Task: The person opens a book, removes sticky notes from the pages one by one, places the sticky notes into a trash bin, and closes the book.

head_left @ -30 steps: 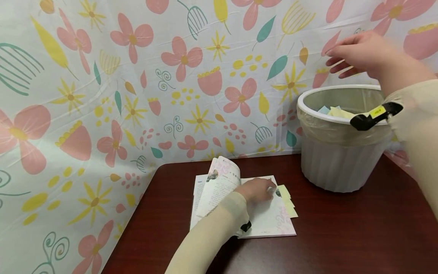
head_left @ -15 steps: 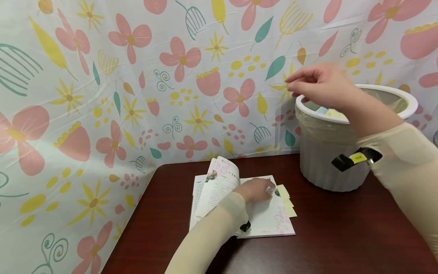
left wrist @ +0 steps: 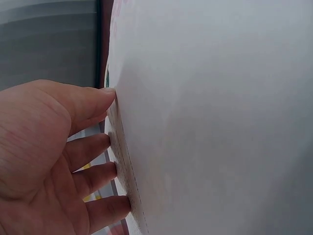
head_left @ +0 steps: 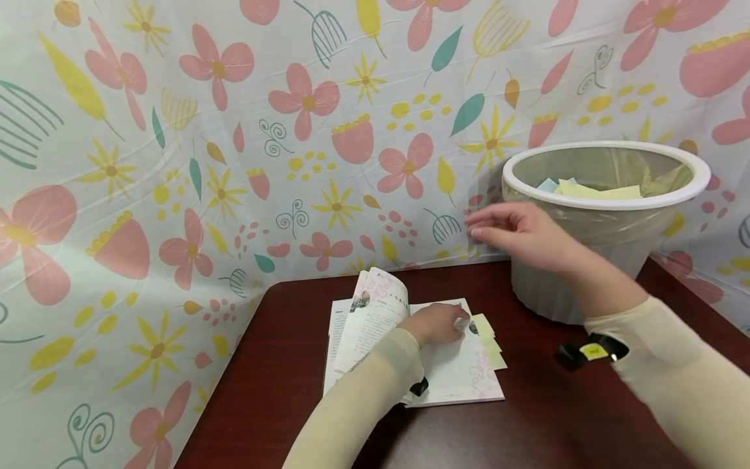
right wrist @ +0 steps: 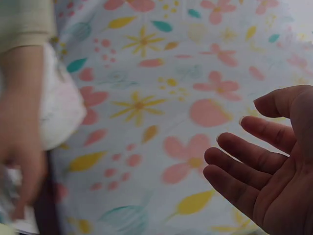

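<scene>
An open book [head_left: 451, 384] lies on the dark table, a few left pages curling up. My left hand [head_left: 436, 324] rests on its right page, and a small shiny patch shows by the fingertips. In the left wrist view, the thumb and fingertips of that hand [left wrist: 54, 152] touch the white page [left wrist: 210, 107] along one edge. Yellow sticky notes [head_left: 492, 345] stick out from the book's right side. My right hand [head_left: 527, 238] is in the air between book and bin; in the right wrist view its fingers [right wrist: 234, 169] are loosely bent, holding nothing.
A grey-white bin [head_left: 609, 204] with a plastic liner stands at the back right of the table [head_left: 258, 391]. Inside are yellow and blue paper notes [head_left: 603, 193]. A flower-patterned curtain [head_left: 193, 163] hangs behind the table.
My right hand has come left and down from above the bin to a spot in front of its left side. The left hand has stayed on the book.
</scene>
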Demonstrator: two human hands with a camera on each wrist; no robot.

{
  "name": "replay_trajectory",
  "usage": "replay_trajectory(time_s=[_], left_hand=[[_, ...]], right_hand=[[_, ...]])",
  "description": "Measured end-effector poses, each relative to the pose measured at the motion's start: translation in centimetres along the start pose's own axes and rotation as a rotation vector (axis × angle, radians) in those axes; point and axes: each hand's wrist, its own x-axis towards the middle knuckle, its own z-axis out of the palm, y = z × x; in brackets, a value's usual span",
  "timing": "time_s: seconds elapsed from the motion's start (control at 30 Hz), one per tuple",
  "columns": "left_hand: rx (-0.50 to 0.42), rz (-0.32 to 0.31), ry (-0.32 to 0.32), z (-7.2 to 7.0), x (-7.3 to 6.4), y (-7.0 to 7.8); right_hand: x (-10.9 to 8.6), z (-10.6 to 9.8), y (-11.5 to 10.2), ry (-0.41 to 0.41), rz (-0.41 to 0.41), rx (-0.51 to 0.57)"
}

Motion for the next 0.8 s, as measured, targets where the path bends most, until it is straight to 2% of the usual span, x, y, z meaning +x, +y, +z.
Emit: replay_trajectory(time_s=[0.1, 0.2, 0.3, 0.43, 0.6, 0.8], left_hand=[[-0.006, 0.003, 0.008, 0.0, 0.1, -0.1], [0.004, 0.005, 0.007, 0.1, 0.2, -0.2], [0.018, -0.003, 0.002, 0.1, 0.3, -0.1], [0.036, -0.02, 0.01, 0.1, 0.2, 0.0], [0.046, -0.017, 0.024, 0.3, 0.4, 0.0], [0.047, -0.007, 0.013, 0.2, 0.4, 0.1]], right_hand=[[-1.1, 1.6, 2.8, -0.074, 0.066, 0.115], [-2.2, 3.1, 5.7, -0.126, 0.185, 0.225], [-3.3, 4.6, 8.3, -0.165, 0.3, 0.29], [-4.7, 6.5, 11.1, -0.195, 0.402, 0.346], [-5.8, 8.5, 13.0, -0.192, 0.491, 0.427], [-6.2, 9.8, 13.6, -0.184, 0.549, 0.464]])
